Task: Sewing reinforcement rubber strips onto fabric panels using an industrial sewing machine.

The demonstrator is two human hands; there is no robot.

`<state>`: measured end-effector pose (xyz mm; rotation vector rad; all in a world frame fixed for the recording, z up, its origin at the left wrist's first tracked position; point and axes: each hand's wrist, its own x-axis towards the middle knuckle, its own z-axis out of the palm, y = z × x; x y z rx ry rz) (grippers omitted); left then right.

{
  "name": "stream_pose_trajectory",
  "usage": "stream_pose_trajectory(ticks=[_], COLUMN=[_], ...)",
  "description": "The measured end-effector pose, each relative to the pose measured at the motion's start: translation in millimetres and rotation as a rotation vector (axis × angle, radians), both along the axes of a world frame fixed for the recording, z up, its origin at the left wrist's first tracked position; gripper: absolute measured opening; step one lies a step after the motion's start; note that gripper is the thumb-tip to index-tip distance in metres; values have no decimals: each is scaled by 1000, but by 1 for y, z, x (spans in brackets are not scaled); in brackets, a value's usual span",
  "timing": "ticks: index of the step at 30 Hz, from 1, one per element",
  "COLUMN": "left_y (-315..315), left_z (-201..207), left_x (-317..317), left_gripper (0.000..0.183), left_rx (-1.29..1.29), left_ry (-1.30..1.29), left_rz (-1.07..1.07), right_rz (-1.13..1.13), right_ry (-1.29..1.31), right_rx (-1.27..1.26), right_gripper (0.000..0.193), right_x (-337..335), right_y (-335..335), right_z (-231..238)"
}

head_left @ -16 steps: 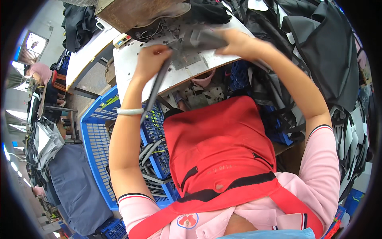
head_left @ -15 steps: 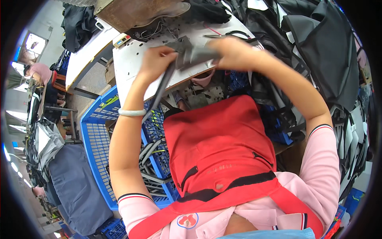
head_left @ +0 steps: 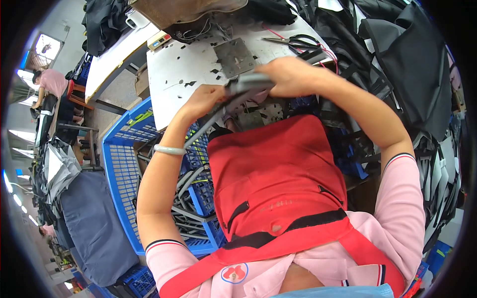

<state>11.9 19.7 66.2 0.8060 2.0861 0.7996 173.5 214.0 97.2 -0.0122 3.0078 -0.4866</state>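
Presently, dark grey strip (head_left: 250,83) spans between the two hands, motion-blurred, by the near edge of the white surface (head_left: 166,92). Left hand (head_left: 206,101): fingers closed on its left end. Right hand (head_left: 293,77): curled over the right end. Narrow grey length (head_left: 204,129) slants down beside left forearm, toward bangle (head_left: 169,149).

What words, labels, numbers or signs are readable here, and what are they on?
None reads clearly enough to quote.
Red apron: faded printing near the waist, too worn to read surely.
Round badge on the pink shirt: red shape in a blue ring; its centre mark is too small.
Dark piece held by the left hand and right hand: blurred, no lettering visible.
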Motion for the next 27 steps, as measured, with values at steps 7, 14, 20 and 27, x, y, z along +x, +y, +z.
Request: stream_pose_trajectory(ticks=[7, 14, 20, 27], left_y=[-3, 24, 44, 56], left_z=[-5, 25, 20, 19], left_x=[2, -1, -22, -29], left_gripper=[28, 26, 25, 26], left_rx=[298, 508, 492, 502], left_ry=[-194, 231, 302, 256], left_rz=[-31, -39, 7, 14], right_rz=[-113, -187, -241, -241], right_ry=[42, 123, 179, 49], right_rx=[-218, -291, -326, -315], right_gripper=[62, 58, 55, 53], right_x=[12, 8, -7, -17], right_y=[64, 83, 95, 110], right_z=[13, 30, 32, 33])
